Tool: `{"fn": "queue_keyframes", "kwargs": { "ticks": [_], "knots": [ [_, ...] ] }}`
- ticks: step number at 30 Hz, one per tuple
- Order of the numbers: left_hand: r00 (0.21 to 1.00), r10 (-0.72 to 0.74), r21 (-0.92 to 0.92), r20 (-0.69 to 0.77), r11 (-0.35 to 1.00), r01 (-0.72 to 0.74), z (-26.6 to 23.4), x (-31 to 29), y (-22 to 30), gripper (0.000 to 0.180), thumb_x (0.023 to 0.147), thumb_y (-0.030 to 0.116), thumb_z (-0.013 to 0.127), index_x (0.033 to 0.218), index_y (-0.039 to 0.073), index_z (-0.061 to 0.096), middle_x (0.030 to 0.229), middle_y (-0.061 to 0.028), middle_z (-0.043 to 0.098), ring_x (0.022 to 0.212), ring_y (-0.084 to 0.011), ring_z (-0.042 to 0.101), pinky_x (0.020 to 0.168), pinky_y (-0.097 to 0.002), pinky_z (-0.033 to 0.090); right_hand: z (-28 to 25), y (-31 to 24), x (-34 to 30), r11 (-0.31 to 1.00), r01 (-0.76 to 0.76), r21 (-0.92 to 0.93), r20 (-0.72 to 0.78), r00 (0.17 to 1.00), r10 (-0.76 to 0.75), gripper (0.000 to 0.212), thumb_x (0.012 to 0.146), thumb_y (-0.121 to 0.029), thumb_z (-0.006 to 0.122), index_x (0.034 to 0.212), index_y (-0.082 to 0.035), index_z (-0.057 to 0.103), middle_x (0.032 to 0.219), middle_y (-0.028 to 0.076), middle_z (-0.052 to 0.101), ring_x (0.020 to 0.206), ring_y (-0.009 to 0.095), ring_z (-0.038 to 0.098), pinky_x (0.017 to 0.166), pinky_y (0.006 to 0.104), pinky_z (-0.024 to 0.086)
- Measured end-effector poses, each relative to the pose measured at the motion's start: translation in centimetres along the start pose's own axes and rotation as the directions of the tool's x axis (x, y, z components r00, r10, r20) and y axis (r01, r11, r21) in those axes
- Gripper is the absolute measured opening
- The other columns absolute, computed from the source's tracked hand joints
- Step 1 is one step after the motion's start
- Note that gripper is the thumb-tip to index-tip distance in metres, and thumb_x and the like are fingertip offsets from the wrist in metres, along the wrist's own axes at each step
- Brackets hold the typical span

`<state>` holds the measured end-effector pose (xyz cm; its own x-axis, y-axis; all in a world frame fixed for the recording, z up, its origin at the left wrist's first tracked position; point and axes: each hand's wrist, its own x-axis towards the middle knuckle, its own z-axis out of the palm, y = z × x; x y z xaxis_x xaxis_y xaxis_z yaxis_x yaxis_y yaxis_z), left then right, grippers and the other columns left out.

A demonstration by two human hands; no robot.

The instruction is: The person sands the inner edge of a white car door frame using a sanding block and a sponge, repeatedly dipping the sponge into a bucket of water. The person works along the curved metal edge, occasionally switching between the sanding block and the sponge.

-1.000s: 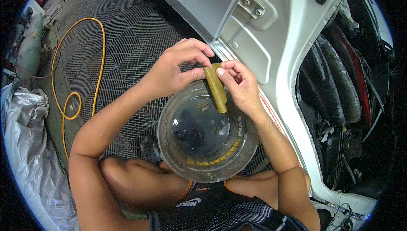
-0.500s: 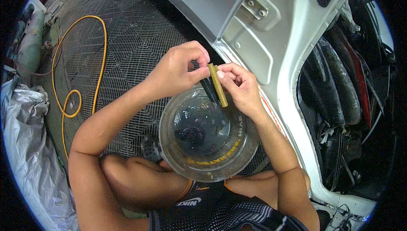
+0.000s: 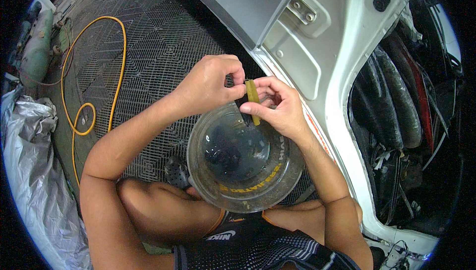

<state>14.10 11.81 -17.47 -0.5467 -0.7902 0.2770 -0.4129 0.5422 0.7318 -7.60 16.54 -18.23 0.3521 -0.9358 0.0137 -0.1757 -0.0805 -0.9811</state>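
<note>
Over the bucket, my left hand pinches the upper end of a black strip, with thumb and bent forefinger close together. A narrow olive-yellow bar lies along the strip's right side; whether the two are joined I cannot tell. My right hand grips the bar and strip between its thumb, which crosses them low down, and fingers behind the upper part. Below them stands a clear round bucket with dark liquid and something dark in it, close in front of my body.
A light-coloured car body with an open door frame rises close on the right, dark parts inside. Dark grid matting covers the floor. On the left are a looped yellow hose, a green tank and a silver sheet.
My right thumb has shifted down and left across the bar and strip. The bar stands more upright and shows a wider face. My left hand has dropped slightly.
</note>
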Motion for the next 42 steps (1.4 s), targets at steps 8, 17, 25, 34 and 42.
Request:
{"fn": "queue_keyframes", "kwargs": {
  "ticks": [8, 17, 25, 34, 42],
  "knots": [
    [0.993, -0.103, -0.084, 0.049, 0.991, 0.107, -0.4, -0.1, 0.6, 0.017, 0.082, 0.007, 0.079, 0.084, 0.001, 0.063, 0.084, -0.0045, 0.068, 0.080, -0.0111, 0.066, 0.068, -0.0275, 0.053, -0.7, 1.6, 0.2, 0.989, -0.051, 0.142, -0.018, 0.998, 0.054, 0.029, 0.093, -0.005, 0.072, 0.119, 0.002, 0.063, 0.101, 0.006, 0.074, 0.089, 0.008, 0.068, 0.080, 0.0220, 0.054],
    [0.972, -0.199, -0.469, 0.121, 0.852, 0.233, -0.8, 0.1, -0.2, 0.045, 0.083, 0.001, 0.080, 0.121, 0.002, 0.055, 0.095, -0.0038, 0.069, 0.083, -0.0083, 0.066, 0.074, -0.0240, 0.054, -1.1, 1.4, 0.6, 0.981, -0.089, 0.174, 0.014, 0.996, 0.088, 0.030, 0.092, -0.003, 0.072, 0.119, 0.004, 0.064, 0.106, 0.010, 0.074, 0.093, 0.011, 0.069, 0.083, 0.0250, 0.056],
    [0.934, -0.357, -0.587, 0.030, 0.750, 0.305, 1.5, -0.2, -0.8, 0.037, 0.086, 0.015, 0.082, 0.111, -0.002, 0.062, 0.089, -0.0092, 0.072, 0.078, -0.0120, 0.069, 0.065, -0.0255, 0.057, -1.1, 1.7, 1.0, 0.953, -0.001, 0.303, -0.158, 0.986, 0.051, 0.035, 0.090, -0.001, 0.074, 0.122, 0.004, 0.062, 0.108, 0.012, 0.074, 0.096, 0.014, 0.070, 0.086, 0.0280, 0.058],
    [0.937, -0.345, -0.584, 0.048, 0.751, 0.307, 1.2, -0.3, -0.9, 0.017, 0.087, 0.006, 0.078, 0.088, 0.004, 0.061, 0.079, -0.0019, 0.069, 0.072, -0.0074, 0.065, 0.064, -0.0219, 0.053, -0.9, 0.9, 0.9, 0.950, 0.007, 0.312, -0.214, 0.975, 0.063, 0.036, 0.087, 0.002, 0.076, 0.119, 0.005, 0.062, 0.103, 0.013, 0.074, 0.093, 0.015, 0.071, 0.085, 0.0285, 0.059],
    [0.950, -0.303, -0.570, 0.076, 0.769, 0.291, 0.8, -0.1, -0.7, 0.019, 0.087, 0.004, 0.078, 0.087, 0.004, 0.059, 0.076, -0.0022, 0.068, 0.069, -0.0079, 0.065, 0.062, -0.0220, 0.053, -1.0, 0.7, 0.9, 0.944, 0.021, 0.330, -0.255, 0.965, 0.067, 0.035, 0.083, 0.003, 0.079, 0.115, 0.003, 0.064, 0.100, 0.014, 0.074, 0.089, 0.015, 0.072, 0.080, 0.0269, 0.059]
  ]
}}
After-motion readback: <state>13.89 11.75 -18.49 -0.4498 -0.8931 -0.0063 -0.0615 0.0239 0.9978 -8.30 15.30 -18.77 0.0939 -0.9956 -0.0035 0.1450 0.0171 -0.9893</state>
